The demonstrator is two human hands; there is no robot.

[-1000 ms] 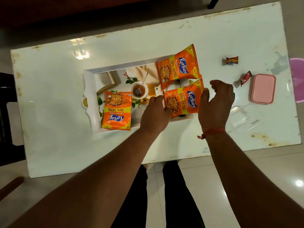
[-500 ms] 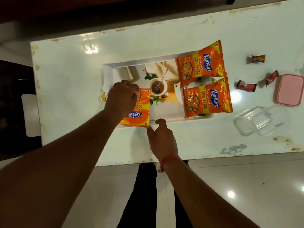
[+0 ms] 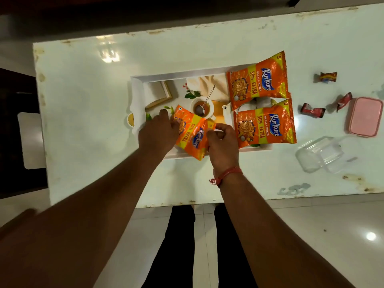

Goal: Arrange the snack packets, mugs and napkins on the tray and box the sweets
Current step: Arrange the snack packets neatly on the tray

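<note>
A white printed tray [image 3: 137, 94] lies on the table. Two orange snack packets rest on its right part, one at the back [image 3: 256, 80] and one at the front [image 3: 265, 124]. A third orange packet [image 3: 192, 135] sits tilted over the tray's front edge, held by both hands: my left hand [image 3: 159, 132] presses its left side, my right hand [image 3: 222, 140] pinches its upper right corner. Three wrapped sweets lie to the right of the tray: one at the back [image 3: 327, 76], a dark red one [image 3: 311, 110] and a red one [image 3: 344, 100].
A pink lid [image 3: 365, 116] lies at the right edge, with a clear plastic box [image 3: 321, 153] in front of it. The white table [image 3: 83, 100] has bare surface left of the tray. My legs stand on the tiled floor below the table's front edge.
My right hand has moved up from the tray's front edge onto the third packet. The packet has shifted right and turned to a tilt, with my left hand still on it.
</note>
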